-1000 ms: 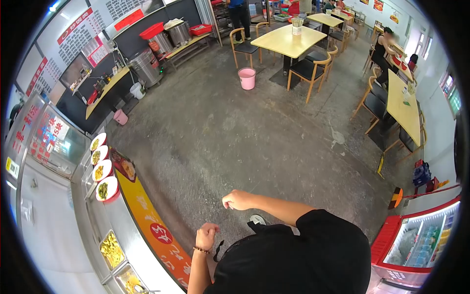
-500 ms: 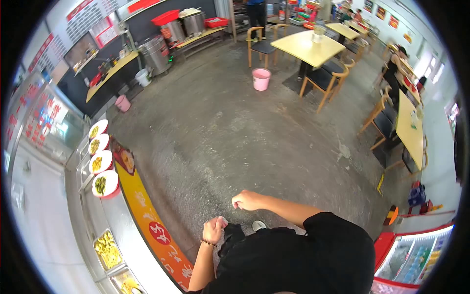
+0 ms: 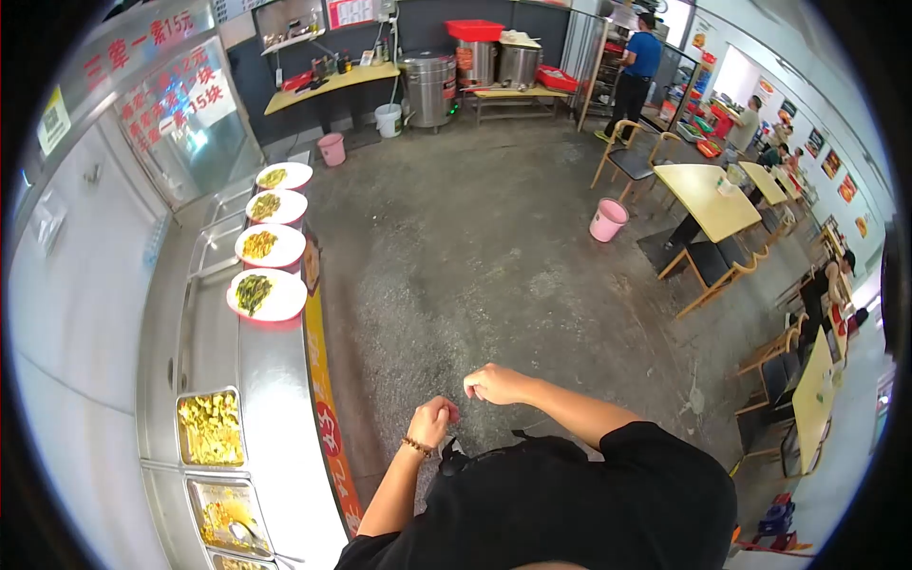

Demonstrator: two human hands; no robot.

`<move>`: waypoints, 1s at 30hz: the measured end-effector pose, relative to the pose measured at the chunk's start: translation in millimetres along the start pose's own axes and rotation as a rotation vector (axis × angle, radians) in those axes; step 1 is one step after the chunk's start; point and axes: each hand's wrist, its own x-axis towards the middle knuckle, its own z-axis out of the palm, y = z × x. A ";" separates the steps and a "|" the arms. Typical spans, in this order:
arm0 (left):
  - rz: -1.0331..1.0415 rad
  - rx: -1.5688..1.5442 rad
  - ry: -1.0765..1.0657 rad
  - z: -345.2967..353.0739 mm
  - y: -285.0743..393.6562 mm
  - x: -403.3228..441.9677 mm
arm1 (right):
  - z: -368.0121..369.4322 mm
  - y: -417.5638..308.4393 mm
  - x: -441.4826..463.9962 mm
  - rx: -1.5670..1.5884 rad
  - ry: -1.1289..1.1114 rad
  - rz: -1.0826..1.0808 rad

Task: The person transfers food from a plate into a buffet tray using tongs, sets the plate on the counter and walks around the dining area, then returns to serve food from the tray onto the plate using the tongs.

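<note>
My left hand [image 3: 433, 421], with a beaded bracelet [image 3: 416, 446] on the wrist, is held in front of my body with its fingers curled in. Close by on the right, my right hand [image 3: 496, 383] hangs over the floor, its fingers loosely folded; nothing shows in either one. The two hands are apart. To the left runs a steel serving counter [image 3: 269, 380], which neither hand touches. Several white plates with red rims stand in a row on it, the nearest plate [image 3: 285, 296] bearing dark green vegetables. A metal tray [image 3: 211, 427] of yellow food is set into the counter.
Another food tray [image 3: 228, 508] has a spoon in it. A pink bucket [image 3: 609, 219] stands on the floor [image 3: 456, 256] near a yellow table [image 3: 708, 201] and chairs. Large steel pots [image 3: 429, 90] line the back wall. A person in a blue shirt [image 3: 644, 55] stands by a rack.
My view has swung left, so the counter and plates now sit further right in it. My hands stay in front of me, both still curled. The red drinks fridge has left the view.
</note>
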 end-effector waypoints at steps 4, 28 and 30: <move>-0.091 -0.047 -0.006 -16.7 -3.4 10.9 | 5.6 4.1 20.6 -0.022 -0.028 -0.045; -0.127 0.259 -0.138 -0.8 72.2 255.8 | -161.9 177.7 71.9 0.235 0.164 0.003; -0.096 0.255 -0.150 7.8 79.5 276.9 | -172.4 198.0 66.9 0.228 0.182 -0.008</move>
